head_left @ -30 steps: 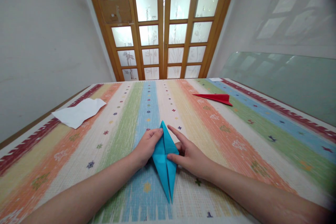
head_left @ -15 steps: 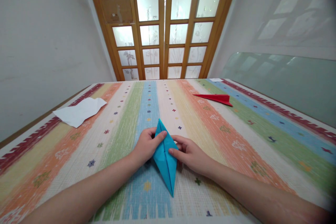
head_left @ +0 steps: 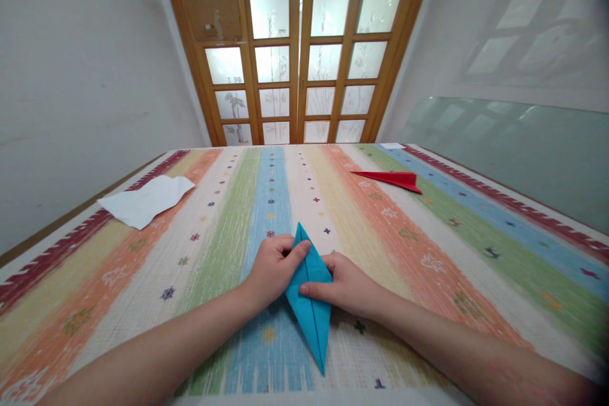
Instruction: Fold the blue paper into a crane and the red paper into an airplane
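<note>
A blue sheet of paper (head_left: 314,323), folded into a long diamond with a crease line down its middle, is held just above the table's near part. My left hand (head_left: 275,266) grips its upper left edge, thumb on top and fingers behind. From the right side, my right hand (head_left: 349,285) pinches the diamond's middle, its thumb lying across the front near the crease. The fingers of both hands are partly hidden behind the paper. One tip of the diamond points away from me, the other toward me.
A striped, patterned tablecloth (head_left: 228,247) covers the table. White paper (head_left: 147,200) lies at the left, and a red folded paper plane (head_left: 392,180) at the right. Beyond the far edge stand wooden doors with glass panes (head_left: 299,54); a glass panel (head_left: 514,146) is at the right.
The blue folded paper and both hands have shifted slightly right and toward me. My right thumb has slid left across the paper to the crease.
</note>
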Demonstrator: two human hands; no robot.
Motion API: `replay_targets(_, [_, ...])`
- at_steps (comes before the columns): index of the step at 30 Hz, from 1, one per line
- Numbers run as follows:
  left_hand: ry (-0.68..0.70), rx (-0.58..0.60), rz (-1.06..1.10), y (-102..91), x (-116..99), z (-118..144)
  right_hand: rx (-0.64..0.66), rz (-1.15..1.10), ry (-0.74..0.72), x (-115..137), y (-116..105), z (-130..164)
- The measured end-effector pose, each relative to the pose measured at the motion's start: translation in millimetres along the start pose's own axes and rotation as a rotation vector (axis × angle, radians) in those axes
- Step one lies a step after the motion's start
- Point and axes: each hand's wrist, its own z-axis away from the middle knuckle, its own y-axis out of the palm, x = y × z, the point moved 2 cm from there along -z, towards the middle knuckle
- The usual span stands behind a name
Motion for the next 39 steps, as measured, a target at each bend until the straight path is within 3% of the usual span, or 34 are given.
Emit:
replay_targets(7, [-0.169, -0.048, 0.245, -8.2, 15.0, -6.4, -0.024, -0.048, 0.102, 3.7, -12.7, 1.5])
replay_targets(12, [-0.234, -0.142, 0.353, -20.8, 28.1, -16.1, -0.038, -0.08, 0.058, 6.7, -30.3, 0.2])
replay_targets(19, [-0.348, -0.088, 0.336, -37.8, 39.9, -29.6, -0.073, 0.034, 0.099, 0.1, -54.0, -4.2])
replay_targets(23, [-0.222, -0.227, 0.114, -56.0, 34.1, -36.4, -0.01, 0.131, 0.104, 1.2, -62.1, -3.8])
replay_targets(26, [0.116, -0.303, -0.232, -65.2, 12.3, -32.4, 0.045, 0.237, 0.044, 7.3, -59.4, -1.1])
replay_targets(27, [0.256, -0.26, -0.346, -64.0, 3.7, -28.8, 0.061, 0.274, 0.021, 9.6, -57.1, 0.3])
replay_targets(29, [0.496, -0.062, -0.502, -55.1, -9.9, -19.2, 0.09, 0.353, -0.024, 14.2, -51.6, 3.4])
replay_targets(31, [0.629, 0.159, -0.604, -42.5, -15.6, -9.8, 0.096, 0.457, -0.071, 17.5, -47.4, 6.4])
replay_targets(34, [0.627, 0.323, -0.691, -27.4, -10.3, -3.3, 0.037, 0.659, -0.13, 17.6, -45.8, 8.8])
replay_targets(39, [0.486, 0.4, -0.693, -19.9, 9.5, -6.0, -0.098, 0.929, -0.217, 9.7, -48.2, 6.6])
